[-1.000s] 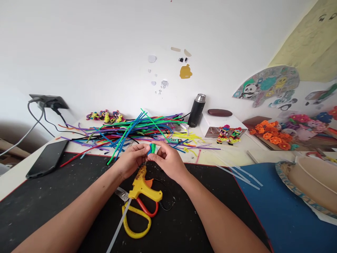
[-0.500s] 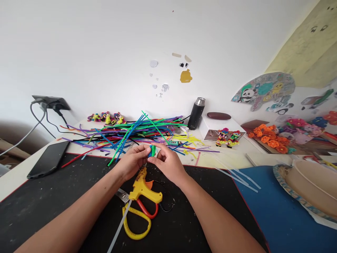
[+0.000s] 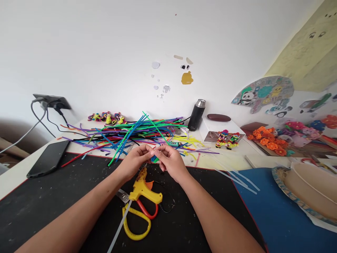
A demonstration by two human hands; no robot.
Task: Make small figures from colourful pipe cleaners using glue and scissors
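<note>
My left hand (image 3: 134, 162) and my right hand (image 3: 170, 162) meet over the far part of the black mat (image 3: 52, 196). Both pinch a small green and blue pipe-cleaner piece (image 3: 154, 159) between their fingertips, mostly hidden by the fingers. Just below the hands lies a yellow glue gun (image 3: 143, 189) with a clear glue stick (image 3: 118, 228) trailing from it, on top of yellow and red scissors (image 3: 137, 219). Behind the hands spreads a heap of coloured pipe cleaners (image 3: 131, 131).
A black phone (image 3: 48, 158) lies at the left, with a wall socket and cables (image 3: 50, 102) above. A black flask (image 3: 196, 115), small figures (image 3: 228, 138), orange flowers (image 3: 268, 140), a blue mat (image 3: 284, 218) and a paper plate with a bowl (image 3: 308, 186) fill the right.
The hands have lowered slightly and the fingers have shifted around the small green and blue piece, which now shows less. The camera has tilted a little.
</note>
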